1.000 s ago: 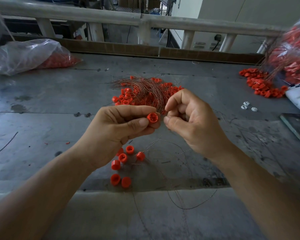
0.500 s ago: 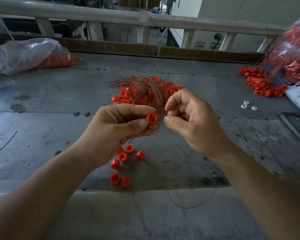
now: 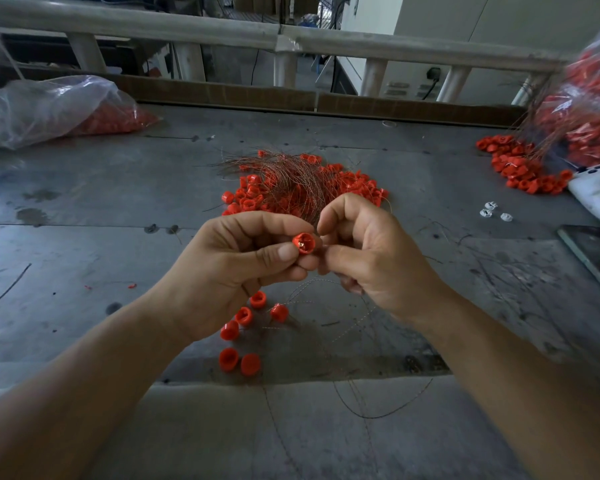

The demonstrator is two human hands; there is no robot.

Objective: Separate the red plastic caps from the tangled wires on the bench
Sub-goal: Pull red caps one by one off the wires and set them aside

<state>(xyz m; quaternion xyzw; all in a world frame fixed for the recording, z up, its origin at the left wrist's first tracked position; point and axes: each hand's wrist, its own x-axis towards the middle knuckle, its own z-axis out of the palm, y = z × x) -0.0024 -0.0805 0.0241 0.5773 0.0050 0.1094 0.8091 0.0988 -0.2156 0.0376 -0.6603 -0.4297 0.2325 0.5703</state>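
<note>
Your left hand (image 3: 229,271) pinches one red cap (image 3: 303,243) between thumb and forefinger, its open mouth turned toward you, held above the bench (image 3: 118,202). Your right hand (image 3: 371,258) is curled, thumb and forefinger tips drawn together right beside that cap; whether they nip a wire there you cannot tell, since anything between them is too fine to see. Just behind your hands lies the tangle of wires (image 3: 284,178) heaped over a pile of red caps (image 3: 354,183). Below your left hand six loose caps (image 3: 246,327) lie on the bench, with a thin stray wire (image 3: 378,415) curling near the front edge. At the far left a clear plastic bag (image 3: 42,105) lies slumped on its side, red caps showing through at its right end. At the far right a second clear bag (image 3: 589,98) is stuffed with red caps and wires, and more caps (image 3: 520,164) spill from it onto the bench. Near them sit three small white pieces (image 3: 492,211), a white device (image 3: 596,190) and a dark flat screen (image 3: 593,254).
</note>
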